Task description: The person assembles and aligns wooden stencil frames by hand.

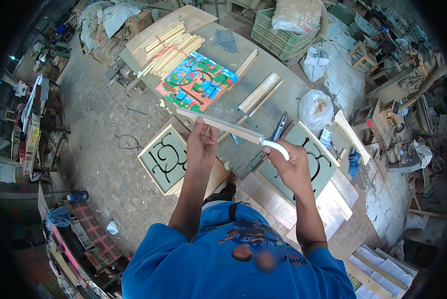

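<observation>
My right hand (pixel 294 167) is closed round the curved white handle (pixel 278 146) of a long, flat, saw-like tool. Its pale grey blade (pixel 228 126) slants up to the left across my view; I cannot make out any teeth. Toward the blade's far end, the fingers of my left hand (pixel 202 142) pinch it from below. Beyond that end lies a colourful printed board (pixel 198 82) with dark curved grooves. Beneath my hands are two framed grey-green boards with black curved lines, one at left (pixel 164 159) and one at right (pixel 296 167), partly hidden by my right hand.
A bundle of thin wooden sticks (pixel 168 49) lies on the grey worktable (pixel 228 59). Wooden strips (pixel 259 92), a box cutter (pixel 280 125) and a clear plastic bag (pixel 316 109) are farther right. A green crate (pixel 278 37) stands behind, with clutter along both sides.
</observation>
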Demonstrator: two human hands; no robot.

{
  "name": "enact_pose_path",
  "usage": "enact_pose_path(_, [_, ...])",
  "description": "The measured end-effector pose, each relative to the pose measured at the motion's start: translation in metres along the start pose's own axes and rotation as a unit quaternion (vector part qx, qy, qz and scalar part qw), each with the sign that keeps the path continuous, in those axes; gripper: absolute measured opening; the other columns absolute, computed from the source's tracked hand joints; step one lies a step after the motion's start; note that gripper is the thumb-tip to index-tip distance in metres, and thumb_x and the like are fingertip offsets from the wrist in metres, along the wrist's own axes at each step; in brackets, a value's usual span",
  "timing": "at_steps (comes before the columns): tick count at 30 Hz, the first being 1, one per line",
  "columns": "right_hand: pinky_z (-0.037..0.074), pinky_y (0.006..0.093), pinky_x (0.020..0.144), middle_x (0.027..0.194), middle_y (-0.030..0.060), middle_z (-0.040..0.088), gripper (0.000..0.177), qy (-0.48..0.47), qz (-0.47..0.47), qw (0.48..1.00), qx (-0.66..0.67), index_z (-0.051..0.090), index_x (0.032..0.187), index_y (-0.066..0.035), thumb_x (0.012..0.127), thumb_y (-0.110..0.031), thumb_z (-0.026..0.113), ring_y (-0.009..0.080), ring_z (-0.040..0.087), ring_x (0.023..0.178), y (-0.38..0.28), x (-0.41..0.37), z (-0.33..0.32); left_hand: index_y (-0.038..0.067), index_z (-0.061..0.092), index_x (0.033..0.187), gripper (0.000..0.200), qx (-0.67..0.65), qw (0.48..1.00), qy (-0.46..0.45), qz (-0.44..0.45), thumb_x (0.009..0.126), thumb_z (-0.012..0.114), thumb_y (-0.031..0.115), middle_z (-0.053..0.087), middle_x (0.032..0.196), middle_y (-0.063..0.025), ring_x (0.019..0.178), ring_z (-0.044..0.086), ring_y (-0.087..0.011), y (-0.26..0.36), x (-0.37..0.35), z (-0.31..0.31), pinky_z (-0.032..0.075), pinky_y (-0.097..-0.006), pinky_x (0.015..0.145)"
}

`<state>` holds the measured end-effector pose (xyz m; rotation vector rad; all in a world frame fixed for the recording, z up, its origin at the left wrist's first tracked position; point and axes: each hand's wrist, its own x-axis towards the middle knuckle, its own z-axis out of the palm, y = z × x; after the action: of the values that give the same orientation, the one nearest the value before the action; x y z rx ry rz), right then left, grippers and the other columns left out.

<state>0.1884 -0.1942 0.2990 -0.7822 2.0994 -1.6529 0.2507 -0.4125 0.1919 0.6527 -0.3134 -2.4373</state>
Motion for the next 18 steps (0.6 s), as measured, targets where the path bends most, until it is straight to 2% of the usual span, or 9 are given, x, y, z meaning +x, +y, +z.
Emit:
enact_pose_path(4, [0.040,0.0257,0.053,0.063,0.0030,0.060,0.015,-0.004,0.004,1.000,0.002,0.070,0.093,0.002,0.092,-0.013,0.066,0.0055,0.050,0.058,0.000,-0.001,0.001,0.004,0.058,0.111,0.016,-0.005,1.000,0.003,-0.001,0.096,0.060,0.011,0.068,0.107,-0.0065,0.100,0.067,-0.0133,0.000,0.001,-0.002,0.059,-0.0249,0.085])
enact_pose_path(6, [0.038,0.0230,0.052,0.063,-0.0012,0.059,0.019,0.005,0.010,1.000,0.013,0.072,0.091,-0.001,0.091,-0.019,0.068,0.0047,0.049,0.058,0.002,-0.002,0.002,0.004,0.058,0.110,0.015,-0.005,1.000,0.011,0.001,0.097,0.059,0.011,0.068,0.106,-0.0066,0.099,0.067,-0.0134,-0.001,0.001,0.001,0.059,-0.0251,0.085])
enact_pose_path(9, [0.039,0.0241,0.054,0.062,0.0003,0.059,0.016,-0.006,0.027,0.999,0.026,0.071,0.092,0.001,0.092,-0.014,0.067,0.0051,0.049,0.059,0.000,-0.002,0.001,0.003,0.058,0.109,0.014,-0.006,1.000,0.019,-0.002,0.097,0.059,0.011,0.068,0.106,-0.0069,0.099,0.067,-0.0136,-0.002,0.002,-0.001,0.059,-0.0253,0.086])
enact_pose_path(11, [0.038,0.0237,0.054,0.062,-0.0007,0.059,0.016,0.000,0.039,0.998,0.052,0.071,0.092,0.001,0.091,-0.014,0.067,0.0048,0.048,0.059,0.003,-0.002,-0.003,0.003,0.058,0.109,0.014,-0.009,1.000,0.019,-0.008,0.097,0.059,0.010,0.068,0.106,-0.0070,0.100,0.067,-0.0137,-0.002,0.002,-0.001,0.059,-0.0253,0.087])
enact_pose_path(13, [0.038,0.0232,0.054,0.062,-0.0017,0.058,0.016,0.004,0.052,0.996,0.078,0.071,0.092,0.001,0.091,-0.015,0.067,0.0045,0.048,0.059,0.003,-0.002,-0.005,0.006,0.060,0.108,0.015,0.004,1.000,0.016,-0.015,0.095,0.063,0.014,0.068,0.103,-0.0035,0.095,0.066,-0.0109,-0.002,0.001,-0.001,0.058,-0.0228,0.082])
enact_pose_path(18, [0.037,0.0237,0.054,0.063,-0.0016,0.058,0.016,0.002,0.056,0.995,0.080,0.071,0.091,0.000,0.091,-0.015,0.066,0.0040,0.047,0.060,0.001,0.003,-0.009,0.005,0.059,0.109,0.016,-0.003,1.000,0.018,-0.017,0.096,0.061,0.012,0.068,0.104,-0.0051,0.096,0.067,-0.0121,-0.003,0.001,0.000,0.059,-0.0236,0.083])
